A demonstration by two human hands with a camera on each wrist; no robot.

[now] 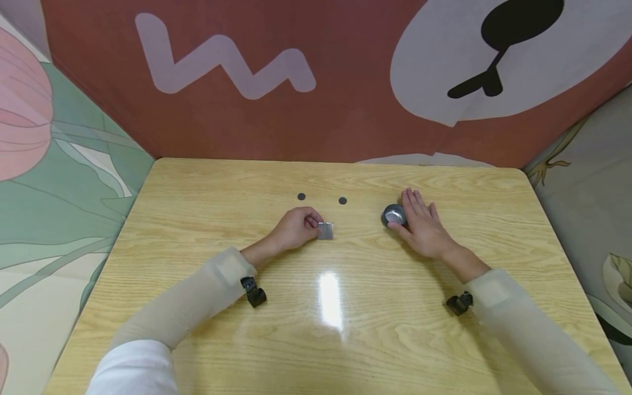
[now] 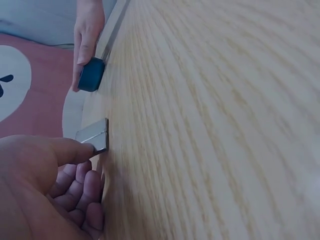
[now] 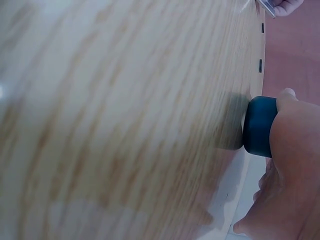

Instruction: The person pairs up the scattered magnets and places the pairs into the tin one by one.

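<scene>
Against straight right fingers (image 1: 409, 206) sits a tin (image 3: 259, 127), teal in wrist views; left fingers (image 2: 92, 185) pinch metal (image 1: 326, 231).

There are two dark discs (image 1: 302, 196), one silvery square (image 1: 326, 231), one round container (image 1: 393, 214).

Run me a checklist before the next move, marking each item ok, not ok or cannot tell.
1. Metal plate pinched in the left grip: ok.
2. Metal plate touching the table: cannot tell.
3. Right grip touching the round tin, fingers straight: ok.
4. Round tin firmly held: cannot tell.
5. Round tin's shiny side facing up: ok.
6. Two dark discs lying apart, touched by neither grip: ok.
</scene>
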